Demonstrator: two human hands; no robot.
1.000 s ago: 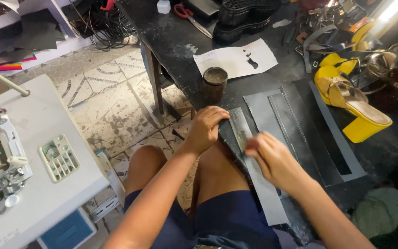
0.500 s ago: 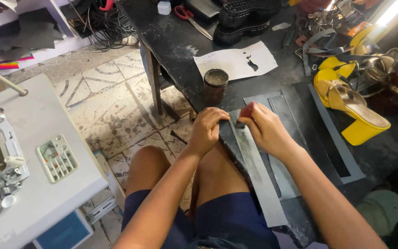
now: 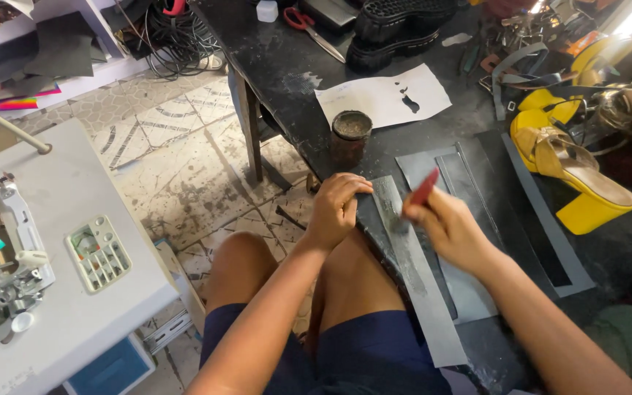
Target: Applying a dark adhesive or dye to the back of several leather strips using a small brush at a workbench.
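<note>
Grey strip looks like matt leather or synthetic sheet, smooth. Workbench is black, scuffed and stained; the paper sheet on it is plain white. Yellow heeled shoe reads glossy.

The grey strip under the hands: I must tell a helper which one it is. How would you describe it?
On the black workbench, look at the edge nearest the person's knees. The long grey strip lies there, pinned by the left hand, with the right hand holding a red-handled tool over it. Unlike the flat grey pieces beside it, it overhangs the bench edge.
</note>
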